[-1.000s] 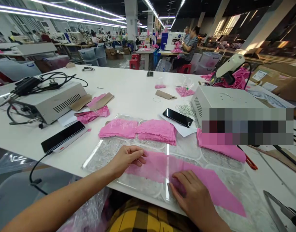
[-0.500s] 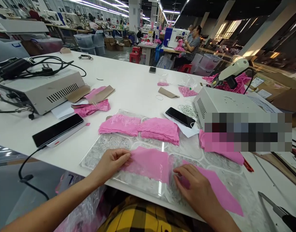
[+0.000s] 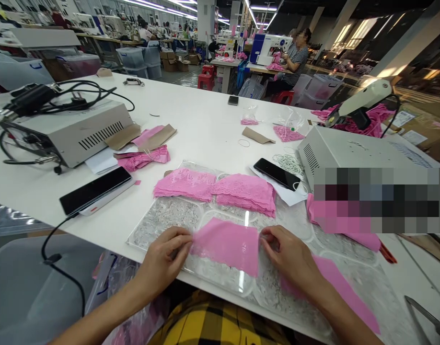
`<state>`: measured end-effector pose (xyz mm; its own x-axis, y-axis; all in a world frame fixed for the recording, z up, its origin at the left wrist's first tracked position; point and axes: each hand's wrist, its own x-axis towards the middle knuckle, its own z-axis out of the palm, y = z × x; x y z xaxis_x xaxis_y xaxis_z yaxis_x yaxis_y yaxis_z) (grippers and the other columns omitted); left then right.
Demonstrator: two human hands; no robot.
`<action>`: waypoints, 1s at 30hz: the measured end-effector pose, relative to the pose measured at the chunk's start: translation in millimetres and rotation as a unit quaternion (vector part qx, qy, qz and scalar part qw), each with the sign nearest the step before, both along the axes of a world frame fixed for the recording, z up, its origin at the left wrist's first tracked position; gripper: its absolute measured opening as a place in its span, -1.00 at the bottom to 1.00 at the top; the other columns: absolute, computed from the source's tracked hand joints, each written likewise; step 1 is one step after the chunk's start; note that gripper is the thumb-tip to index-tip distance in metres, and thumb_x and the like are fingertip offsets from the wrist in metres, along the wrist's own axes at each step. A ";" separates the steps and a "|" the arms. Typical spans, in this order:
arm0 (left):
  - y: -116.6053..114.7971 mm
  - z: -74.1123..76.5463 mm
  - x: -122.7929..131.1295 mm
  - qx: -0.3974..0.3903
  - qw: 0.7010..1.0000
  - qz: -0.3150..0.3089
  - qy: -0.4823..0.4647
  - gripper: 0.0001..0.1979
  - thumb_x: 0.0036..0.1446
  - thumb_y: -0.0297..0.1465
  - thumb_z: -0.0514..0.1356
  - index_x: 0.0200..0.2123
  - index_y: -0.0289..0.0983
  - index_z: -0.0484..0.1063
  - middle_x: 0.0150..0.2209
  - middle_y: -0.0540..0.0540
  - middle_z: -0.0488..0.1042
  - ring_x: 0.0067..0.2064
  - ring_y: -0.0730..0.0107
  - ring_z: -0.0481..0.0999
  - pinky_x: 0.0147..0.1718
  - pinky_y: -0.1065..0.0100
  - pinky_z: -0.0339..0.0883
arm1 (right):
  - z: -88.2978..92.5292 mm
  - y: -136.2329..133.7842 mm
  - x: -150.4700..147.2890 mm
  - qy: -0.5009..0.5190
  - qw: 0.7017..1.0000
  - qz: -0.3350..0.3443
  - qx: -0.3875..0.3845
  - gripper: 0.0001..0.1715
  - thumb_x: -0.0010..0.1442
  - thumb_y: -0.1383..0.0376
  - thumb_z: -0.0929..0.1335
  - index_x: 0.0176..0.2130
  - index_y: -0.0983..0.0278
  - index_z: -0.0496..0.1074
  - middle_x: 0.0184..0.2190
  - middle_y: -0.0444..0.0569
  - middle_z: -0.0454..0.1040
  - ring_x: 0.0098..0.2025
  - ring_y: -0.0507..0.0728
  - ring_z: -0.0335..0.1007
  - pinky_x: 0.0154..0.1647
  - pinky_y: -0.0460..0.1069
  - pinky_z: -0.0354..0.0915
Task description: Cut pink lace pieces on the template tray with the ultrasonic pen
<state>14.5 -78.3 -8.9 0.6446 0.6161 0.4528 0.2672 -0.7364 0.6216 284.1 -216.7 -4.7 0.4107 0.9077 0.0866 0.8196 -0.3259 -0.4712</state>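
A flat pink fabric piece (image 3: pixel 225 244) with a scalloped near edge lies on the clear patterned mat (image 3: pixel 160 223) in front of me. My left hand (image 3: pixel 171 251) pinches its left corner between thumb and forefinger. At the opposite edge, my right hand (image 3: pixel 288 254) has curled fingers, thumb and forefinger tips together right beside the fabric; whether they grip it is hidden. Under and beyond my right wrist lies a second pink fabric piece (image 3: pixel 344 285). Behind the flat piece sit two stacks of pink lace, the left stack (image 3: pixel 186 184) and the right stack (image 3: pixel 245 191).
Left stands a grey vented box (image 3: pixel 98 136) with cables; near it lie a black device (image 3: pixel 96 189) and folded pink lace (image 3: pixel 144 158). A phone (image 3: pixel 276 173) rests on paper at right, beside another grey box (image 3: pixel 353 148). Scissors (image 3: pixel 424 314) lie at lower right.
The view has swung slightly left. My right hand has moved up to the right edge of the flat fabric piece; my left hand keeps its hold on the left corner.
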 end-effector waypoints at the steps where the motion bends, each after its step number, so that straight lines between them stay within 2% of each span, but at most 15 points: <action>1: -1.7 -2.3 -0.7 0.016 1.000 0.006 -0.001 -0.80 0.26 -0.50 0.11 -0.28 -0.24 0.55 -0.23 -0.12 0.53 -0.22 0.38 0.56 -0.29 0.46 0.46 | 0.1 1.5 -1.1 0.006 1.000 -0.001 -0.010 -0.80 0.17 0.21 0.24 -0.36 0.19 0.43 -0.42 -0.10 0.51 -0.42 0.09 0.43 -0.46 -0.04 0.29; 6: -8.2 -11.8 -4.4 0.085 0.996 0.035 0.014 -0.83 0.25 -0.53 0.12 -0.24 -0.25 0.51 -0.20 -0.14 0.52 -0.19 0.32 0.53 -0.23 0.32 0.45 | -3.0 5.8 0.1 0.008 1.000 0.000 -0.030 -0.75 0.14 0.15 0.22 -0.45 0.17 0.38 -0.53 -0.13 0.44 -0.52 0.07 0.35 -0.53 -0.04 0.20; 11: -12.5 -17.8 -9.2 0.134 0.988 0.062 0.037 -0.84 0.26 -0.54 0.11 -0.21 -0.25 0.47 -0.17 -0.15 0.52 -0.23 0.30 0.48 -0.25 0.24 0.39 | -2.0 14.1 5.5 -0.011 0.999 0.013 -0.037 -0.75 0.12 0.14 0.21 -0.45 0.17 0.38 -0.52 -0.13 0.46 -0.51 0.08 0.36 -0.53 -0.03 0.20; 15: -14.7 -19.9 -12.0 0.155 0.985 0.061 0.042 -0.83 0.25 -0.56 0.10 -0.19 -0.25 0.45 -0.16 -0.15 0.52 -0.20 0.28 0.48 -0.23 0.23 0.37 | 3.7 25.7 2.8 -0.027 0.998 0.044 -0.036 -0.77 0.14 0.19 0.22 -0.41 0.17 0.42 -0.48 -0.12 0.49 -0.48 0.09 0.40 -0.52 -0.03 0.22; 17: -15.1 -20.2 -12.4 0.161 0.984 0.060 0.043 -0.81 0.25 -0.56 0.09 -0.18 -0.24 0.45 -0.16 -0.16 0.52 -0.17 0.26 0.49 -0.21 0.21 0.37 | 7.0 36.1 -3.1 -0.020 0.997 0.079 -0.007 -0.76 0.18 0.22 0.23 -0.36 0.17 0.46 -0.43 -0.11 0.50 -0.45 0.09 0.42 -0.48 -0.03 0.27; 21: -15.3 -20.8 -13.0 0.162 0.984 0.057 0.042 -0.80 0.25 -0.57 0.09 -0.16 -0.23 0.45 -0.16 -0.15 0.51 -0.18 0.27 0.48 -0.22 0.22 0.37 | 9.6 65.9 -22.0 0.029 0.980 0.194 0.031 -0.75 0.19 0.34 0.27 -0.20 0.18 0.52 -0.26 -0.05 0.54 -0.32 0.07 0.48 -0.36 -0.04 0.38; 25: -15.7 -22.5 -15.2 0.172 0.983 0.052 0.031 -0.79 0.26 -0.57 0.09 -0.14 -0.22 0.44 -0.15 -0.14 0.51 -0.16 0.28 0.48 -0.20 0.22 0.35 | 4.2 94.1 -39.0 0.013 0.952 0.298 0.063 -0.55 0.11 0.52 0.30 -0.06 0.20 0.51 -0.17 -0.01 0.53 -0.23 0.08 0.49 -0.24 -0.02 0.42; 27: -16.1 -23.3 -16.1 0.178 0.982 0.052 0.032 -0.78 0.27 -0.57 0.09 -0.11 -0.22 0.44 -0.14 -0.15 0.51 -0.16 0.27 0.48 -0.18 0.21 0.35 | 0.8 102.5 -43.9 0.001 0.940 0.332 0.074 -0.57 0.08 0.55 0.31 -0.12 0.20 0.54 -0.19 -0.03 0.53 -0.23 0.07 0.48 -0.26 -0.03 0.41; 30: -16.3 -24.0 -16.1 0.190 0.980 0.050 0.028 -0.76 0.27 -0.59 0.08 -0.09 -0.22 0.43 -0.13 -0.16 0.51 -0.16 0.28 0.47 -0.17 0.21 0.33 | -2.5 107.7 -46.7 -0.006 0.929 0.358 0.088 -0.71 0.10 0.53 0.32 -0.30 0.21 0.55 -0.23 -0.05 0.52 -0.23 0.07 0.47 -0.27 -0.05 0.40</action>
